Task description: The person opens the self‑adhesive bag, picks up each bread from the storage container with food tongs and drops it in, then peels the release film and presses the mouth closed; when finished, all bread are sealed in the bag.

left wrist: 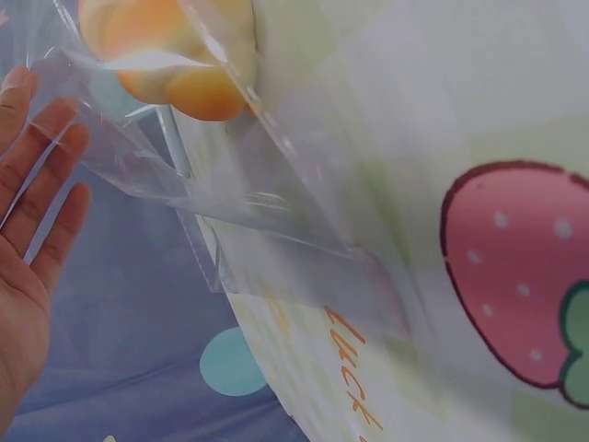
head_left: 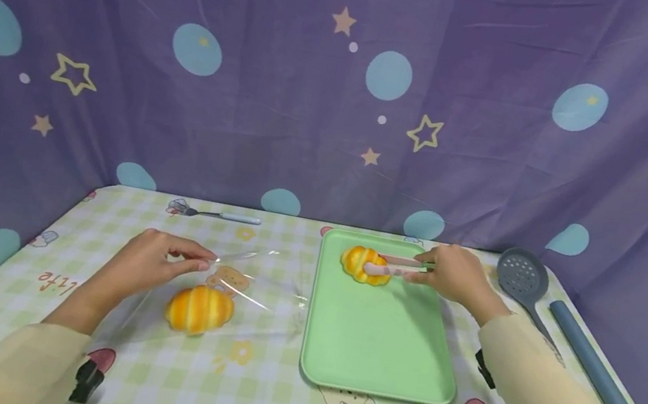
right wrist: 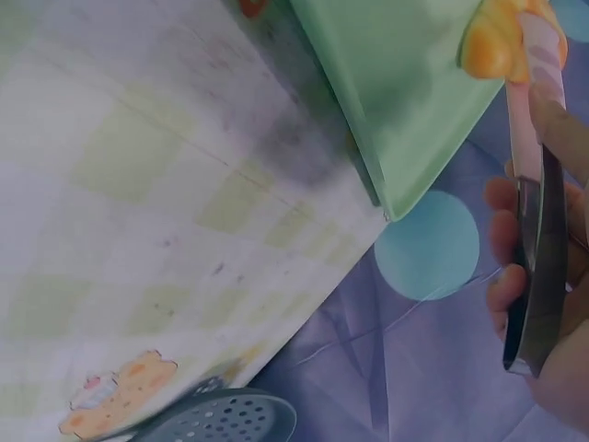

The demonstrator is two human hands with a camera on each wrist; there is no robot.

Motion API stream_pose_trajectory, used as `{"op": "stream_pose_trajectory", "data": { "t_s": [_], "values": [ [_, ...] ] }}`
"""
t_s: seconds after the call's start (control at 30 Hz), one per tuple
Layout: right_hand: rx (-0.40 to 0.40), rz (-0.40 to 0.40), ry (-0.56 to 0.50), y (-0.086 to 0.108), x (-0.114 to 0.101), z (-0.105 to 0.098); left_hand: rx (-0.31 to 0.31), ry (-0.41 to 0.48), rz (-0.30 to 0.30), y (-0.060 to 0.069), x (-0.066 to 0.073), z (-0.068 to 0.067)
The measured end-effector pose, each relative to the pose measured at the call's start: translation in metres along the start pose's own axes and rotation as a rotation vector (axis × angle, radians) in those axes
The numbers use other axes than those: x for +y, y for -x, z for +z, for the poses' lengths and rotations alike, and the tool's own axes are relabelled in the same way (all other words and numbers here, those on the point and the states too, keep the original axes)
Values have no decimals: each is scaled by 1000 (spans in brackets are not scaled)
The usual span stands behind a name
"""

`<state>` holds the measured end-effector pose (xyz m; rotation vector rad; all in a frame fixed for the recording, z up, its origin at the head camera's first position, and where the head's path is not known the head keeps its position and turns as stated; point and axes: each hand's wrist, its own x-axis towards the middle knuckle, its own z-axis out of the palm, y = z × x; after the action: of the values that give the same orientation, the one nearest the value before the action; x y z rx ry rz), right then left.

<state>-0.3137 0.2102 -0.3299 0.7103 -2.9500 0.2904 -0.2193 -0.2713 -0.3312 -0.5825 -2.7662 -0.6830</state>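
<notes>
My left hand [head_left: 155, 267] pinches the edge of a clear plastic bag [head_left: 270, 293] between thumb and fingers. Within the bag's outline sits one striped orange bread roll [head_left: 199, 310]; the left wrist view shows the film [left wrist: 248, 216] over the roll [left wrist: 175, 55]. My right hand [head_left: 450, 273] holds a pair of tongs [head_left: 397, 266] with pale pink tips. Those tips lie against both sides of a second bread roll [head_left: 355, 261] at the back of the green tray [head_left: 382, 355]. In the right wrist view, fingers curl round the metal body of the tongs [right wrist: 538, 267].
A grey slotted skimmer [head_left: 522, 277] and a long blue-grey rod [head_left: 608, 389] lie right of the tray. At the back left is a fork [head_left: 219, 216] with a pale handle. A purple curtain [head_left: 337, 125] rises behind the checked tablecloth [head_left: 239, 402].
</notes>
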Motion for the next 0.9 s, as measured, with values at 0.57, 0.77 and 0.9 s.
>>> {"op": "stream_pose_trajectory", "data": {
  "t_s": [0.57, 0.77, 0.9],
  "values": [
    [308, -211, 55, 32, -16, 7, -8, -10, 17, -2, 0, 1],
    [425, -341, 67, 35, -33, -1, -16, -3, 10, -3, 1, 1],
    [438, -395, 80, 32, -45, -3, -16, -5, 8, -3, 1, 1]
  ]
}}
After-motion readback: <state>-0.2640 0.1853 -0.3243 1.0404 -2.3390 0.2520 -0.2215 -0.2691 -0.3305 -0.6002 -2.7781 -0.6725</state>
